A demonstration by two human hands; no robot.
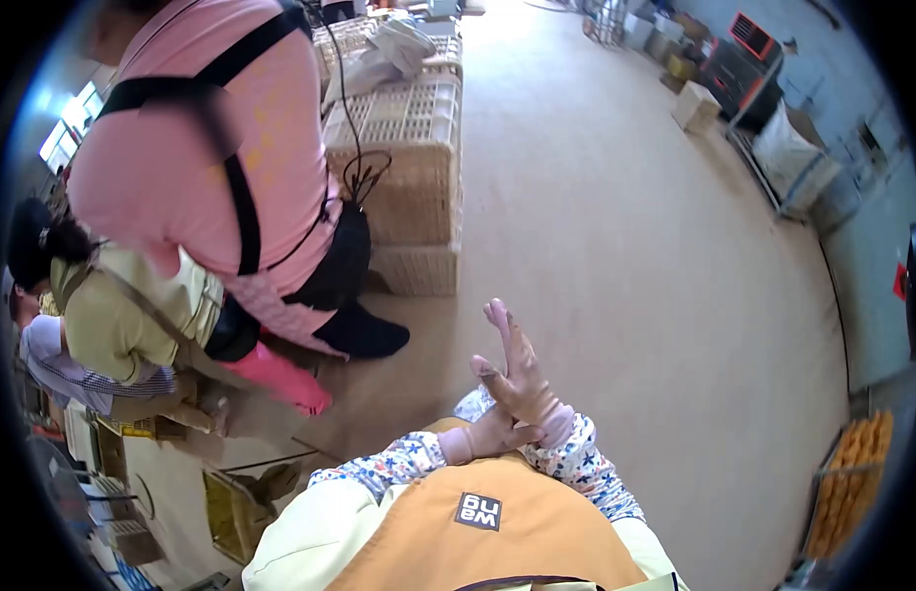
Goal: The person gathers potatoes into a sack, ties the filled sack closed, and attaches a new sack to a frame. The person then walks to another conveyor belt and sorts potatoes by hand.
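Both my hands are in front of the orange apron, over my lower body. My right hand is raised, its fingers stretched upward and apart from the thumb, and it holds nothing. It seems to wear a thin pinkish glove. My left hand lies across the right wrist, its fingers against the glove's cuff; what it grips, if anything, is too small to tell. Floral sleeves cover both forearms.
A person in a pink top stands at the left, beside stacked woven crates. Other people bend over further left. A shelf with a white sack stands at the right wall. Orange items fill a rack at lower right.
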